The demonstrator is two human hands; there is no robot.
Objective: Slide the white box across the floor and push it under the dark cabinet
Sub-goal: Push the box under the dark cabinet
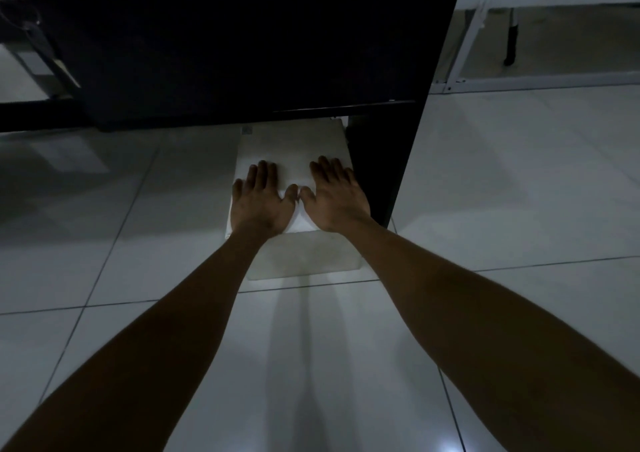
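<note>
Both hands are lying flat on top of the white box [292, 146]: left hand [260, 198] and right hand [335, 197] side by side, palms down, fingers spread and open, thumbs nearly touching, gripping nothing, just pressing. Box is sitting on the tiled floor [138, 216], straight ahead of the person, long axis running away from them w/ far end already slipping under the bottom edge of the dark cabinet [242, 35]. Near end is still sticking out toward the person. Right hand is sitting nearer the cabinet's dark side panel [384, 160], which is running just beside the box's right edge, prob. the thing to snag on if the box is skewing right. White frame rails [533, 82] are standing well off to the right, not in the way.
</note>
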